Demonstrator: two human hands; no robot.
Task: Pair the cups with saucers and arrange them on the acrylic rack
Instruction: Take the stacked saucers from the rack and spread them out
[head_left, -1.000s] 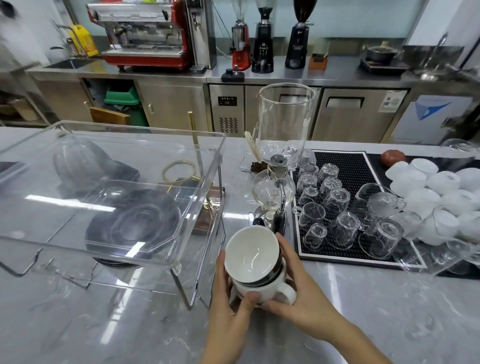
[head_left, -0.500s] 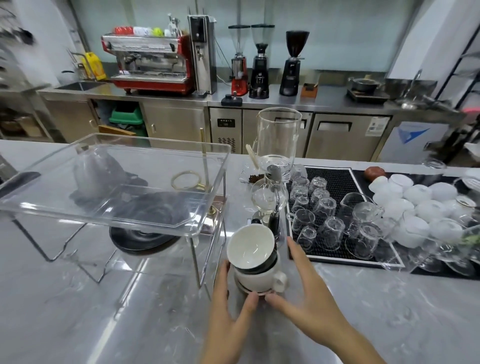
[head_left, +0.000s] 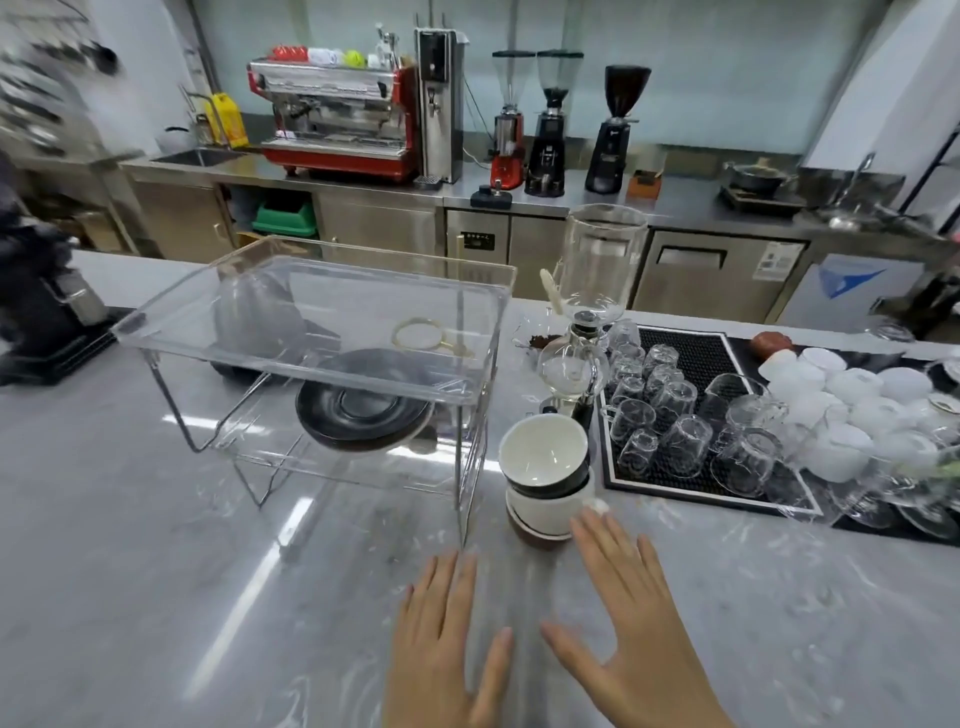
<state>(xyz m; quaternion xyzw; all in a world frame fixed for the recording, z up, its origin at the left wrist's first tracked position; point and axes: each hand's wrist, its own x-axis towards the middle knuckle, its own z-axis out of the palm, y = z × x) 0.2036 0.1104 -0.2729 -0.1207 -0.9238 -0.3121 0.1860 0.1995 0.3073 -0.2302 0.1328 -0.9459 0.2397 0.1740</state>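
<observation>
A stack of white cups (head_left: 545, 470) with dark rims stands on a brown saucer (head_left: 532, 532) on the grey counter, just right of the clear acrylic rack (head_left: 317, 332). Dark saucers (head_left: 363, 408) lie stacked under the rack's top shelf. My left hand (head_left: 441, 644) and my right hand (head_left: 628, 618) hover flat, fingers spread, in front of the cup stack and hold nothing. My right fingertips are close to the lowest cup's handle.
A glass siphon brewer (head_left: 584, 343) stands behind the cups. On the right a black mat (head_left: 691, 358) carries several upturned glasses, with several white cups (head_left: 852, 410) beyond. A black machine (head_left: 41, 312) sits at far left. The back counter holds an espresso machine and grinders.
Both hands have let go of the cup stack and drawn back toward me, opening flat. The stack now stands alone on the counter. The view has pulled back and up.
</observation>
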